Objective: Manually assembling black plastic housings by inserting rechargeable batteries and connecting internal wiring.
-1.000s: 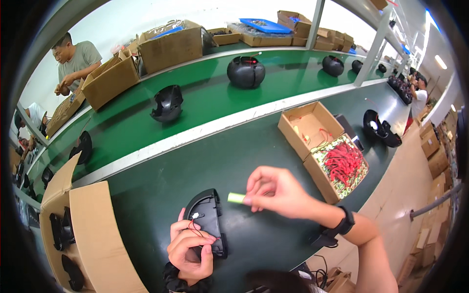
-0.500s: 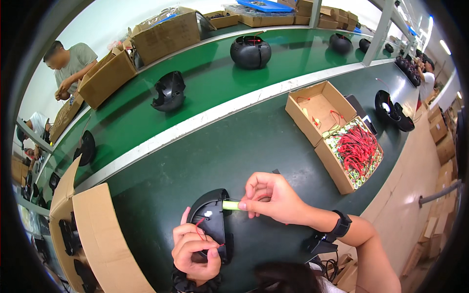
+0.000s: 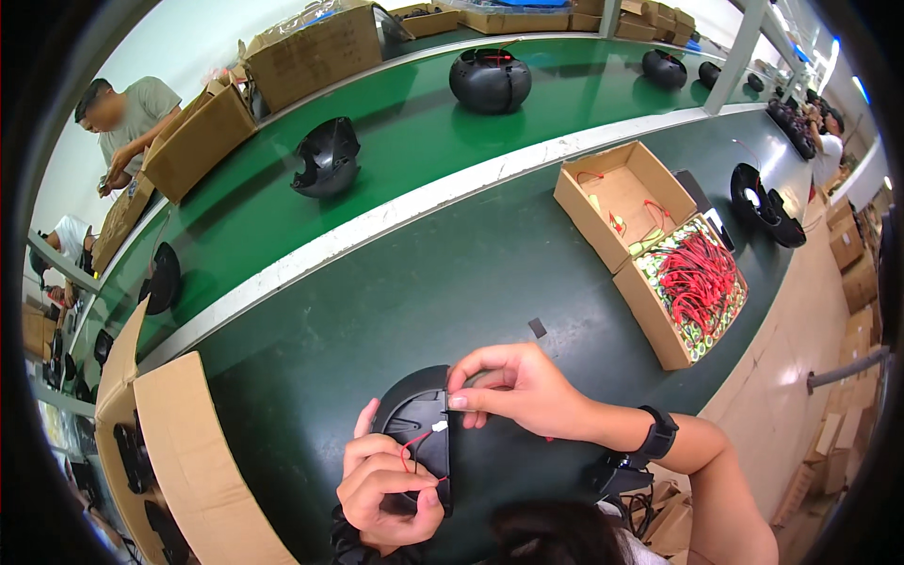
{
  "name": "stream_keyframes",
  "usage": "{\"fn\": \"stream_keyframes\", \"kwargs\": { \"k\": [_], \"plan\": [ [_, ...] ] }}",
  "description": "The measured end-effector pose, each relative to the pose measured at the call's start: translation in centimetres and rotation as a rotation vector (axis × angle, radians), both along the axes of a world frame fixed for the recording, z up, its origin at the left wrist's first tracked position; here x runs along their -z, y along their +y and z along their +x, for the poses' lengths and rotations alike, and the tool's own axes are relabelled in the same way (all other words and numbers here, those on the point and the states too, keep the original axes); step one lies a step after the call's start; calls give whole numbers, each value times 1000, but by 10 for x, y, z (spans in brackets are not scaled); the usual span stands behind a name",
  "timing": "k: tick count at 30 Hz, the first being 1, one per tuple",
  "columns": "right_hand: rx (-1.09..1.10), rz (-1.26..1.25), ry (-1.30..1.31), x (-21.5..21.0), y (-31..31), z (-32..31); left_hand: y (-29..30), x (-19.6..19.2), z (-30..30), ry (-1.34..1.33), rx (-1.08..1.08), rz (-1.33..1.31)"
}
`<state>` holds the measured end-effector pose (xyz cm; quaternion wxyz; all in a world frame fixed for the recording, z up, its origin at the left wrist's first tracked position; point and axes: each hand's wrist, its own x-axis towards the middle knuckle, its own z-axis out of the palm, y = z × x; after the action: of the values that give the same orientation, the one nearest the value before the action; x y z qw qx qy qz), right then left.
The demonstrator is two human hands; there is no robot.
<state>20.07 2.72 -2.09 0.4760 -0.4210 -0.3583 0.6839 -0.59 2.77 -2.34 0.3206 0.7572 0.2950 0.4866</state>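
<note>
A rounded black plastic shell (image 3: 412, 414) rests at the front of the dark green table, its hollow side turned to the right. My left hand (image 3: 388, 490) is closed around its near left part, with a thin red wire (image 3: 405, 452) by the fingers. A small white connector (image 3: 440, 427) shows inside the shell. At the far right rim of the shell, the thumb and forefinger of my right hand (image 3: 513, 388) are pinched together; whatever lies between them is hidden. The light green cylindrical battery cannot be seen there now.
To the right stand a carton of green batteries with red wires (image 3: 699, 282) and a carton holding a few pieces (image 3: 589, 217). Black shells (image 3: 327, 160) sit on the green conveyor (image 3: 405, 141). An open cardboard box (image 3: 207, 461) stands left. A person (image 3: 132, 122) works far left.
My right hand has moved left to the shell's rim, and the green battery it held is out of sight. The white connector has shifted right inside the shell. The view has tilted slightly.
</note>
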Motion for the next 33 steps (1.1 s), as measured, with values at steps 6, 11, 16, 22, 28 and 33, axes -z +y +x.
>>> {"fn": "stream_keyframes", "kwargs": {
  "k": [6, 11, 16, 22, 28, 33],
  "plan": [
    [11, 30, 150, 6, -4, 3, 1, 1, -2, -14, -7, -23],
    [34, -9, 100, 5, -5, 6, 2, -1, -2, -2, 19, 1],
    [128, 124, -112, -1, -10, 2, 0, -1, -1, 4, 26, -36],
    [66, -63, 166, 10, -1, 8, 0, -2, -1, 19, 36, -34],
    [-120, 108, 92, 5, 3, 21, 4, 3, -1, -53, 9, 14],
    [-124, 247, -99, 9, 3, 22, 4, 4, -7, -84, 21, -48]
  ]
}}
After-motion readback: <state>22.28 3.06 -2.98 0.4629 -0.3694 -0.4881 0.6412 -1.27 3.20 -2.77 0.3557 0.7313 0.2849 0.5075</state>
